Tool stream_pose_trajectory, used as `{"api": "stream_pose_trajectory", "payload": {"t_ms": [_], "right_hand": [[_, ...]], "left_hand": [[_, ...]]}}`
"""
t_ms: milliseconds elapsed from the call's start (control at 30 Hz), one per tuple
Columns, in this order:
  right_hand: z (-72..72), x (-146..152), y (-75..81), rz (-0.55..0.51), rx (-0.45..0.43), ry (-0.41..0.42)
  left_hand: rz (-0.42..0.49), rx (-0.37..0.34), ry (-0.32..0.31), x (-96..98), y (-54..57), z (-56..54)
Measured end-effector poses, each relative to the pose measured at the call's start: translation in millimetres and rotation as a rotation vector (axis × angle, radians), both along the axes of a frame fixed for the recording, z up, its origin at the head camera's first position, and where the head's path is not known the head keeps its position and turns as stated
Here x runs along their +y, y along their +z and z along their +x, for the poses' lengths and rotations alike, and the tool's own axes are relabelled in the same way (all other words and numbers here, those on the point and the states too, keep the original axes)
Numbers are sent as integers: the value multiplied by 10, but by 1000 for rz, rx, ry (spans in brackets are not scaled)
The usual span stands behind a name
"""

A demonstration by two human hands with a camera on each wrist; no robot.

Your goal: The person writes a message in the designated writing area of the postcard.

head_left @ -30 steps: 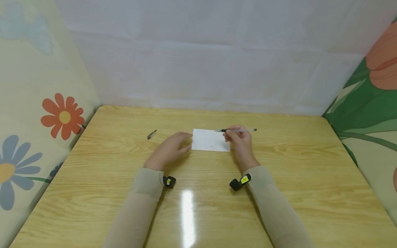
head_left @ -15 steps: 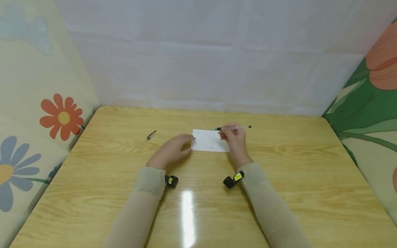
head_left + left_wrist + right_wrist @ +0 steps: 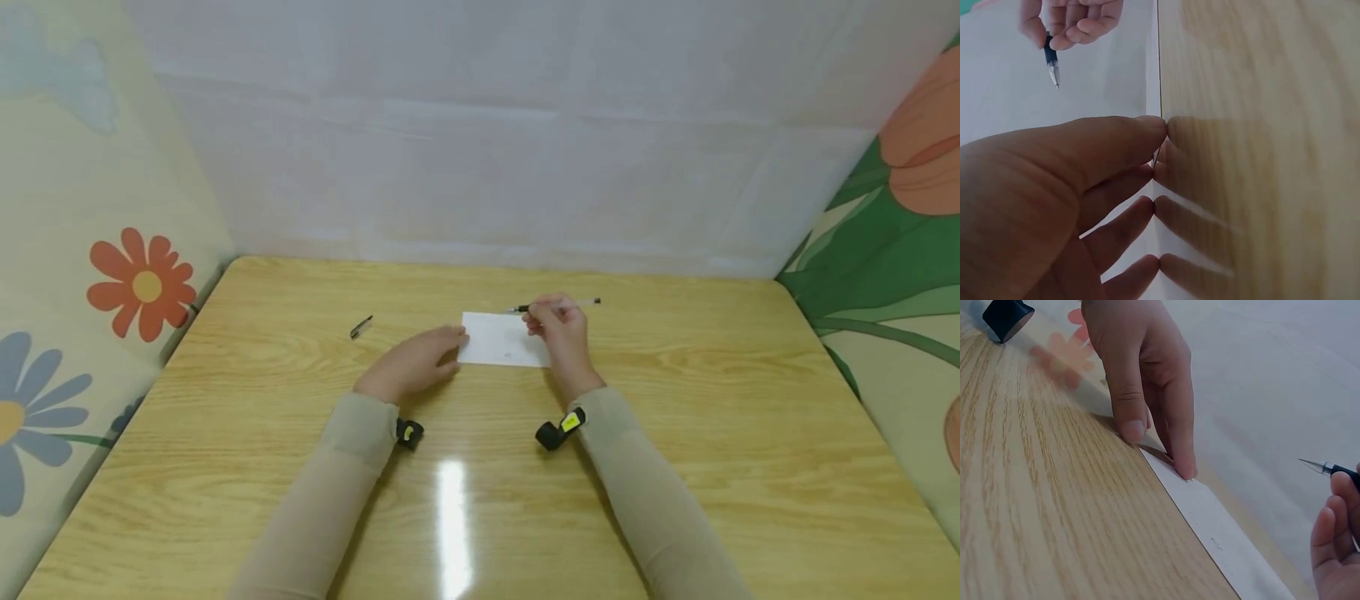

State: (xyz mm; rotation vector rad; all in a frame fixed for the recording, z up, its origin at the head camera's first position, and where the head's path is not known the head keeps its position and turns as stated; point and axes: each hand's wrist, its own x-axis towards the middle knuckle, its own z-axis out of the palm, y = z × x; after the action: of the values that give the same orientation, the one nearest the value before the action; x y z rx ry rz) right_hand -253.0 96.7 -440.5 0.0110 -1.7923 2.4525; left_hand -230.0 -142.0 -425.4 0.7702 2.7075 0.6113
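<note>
A small white sheet of paper [image 3: 487, 340] lies flat on the wooden table, with a faint mark near its edge closest to me. My left hand [image 3: 412, 362] rests at the paper's left edge. In the right wrist view, one of its fingertips [image 3: 1187, 472] presses on the sheet's corner while the thumb is down beside it. Over the right part of the paper, my right hand [image 3: 566, 342] pinches a gel pen [image 3: 1052, 59] with a dark grip and clear barrel. The pen's bare metal tip points left, and in both wrist views it appears raised off the surface.
A pen cap [image 3: 362, 327] with a dark clip lies on the table [image 3: 300, 308], left of the paper. White cloth [image 3: 450, 167] hangs behind the table. Flower-patterned panels stand at both sides. Each wrist wears a dark strap with a small device.
My right hand has moved left and slightly away from me, carrying the pen. My left hand's fingertips have shifted a little onto the paper's edge. The cap stays in place.
</note>
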Motion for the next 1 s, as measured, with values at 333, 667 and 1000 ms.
{"api": "stream_pose_trajectory", "payload": {"t_ms": [333,667,1000], "right_hand": [[-19,-24,50,15,-18,13],[-48,-119,20,17,-30,16],[-90,-176,-53,32,-80,-10]], "left_hand": [[-8,-13,6,-2,15,64],[138,0,79,-34,-12,43],[303,-95,165,-56,-99,-62]]}}
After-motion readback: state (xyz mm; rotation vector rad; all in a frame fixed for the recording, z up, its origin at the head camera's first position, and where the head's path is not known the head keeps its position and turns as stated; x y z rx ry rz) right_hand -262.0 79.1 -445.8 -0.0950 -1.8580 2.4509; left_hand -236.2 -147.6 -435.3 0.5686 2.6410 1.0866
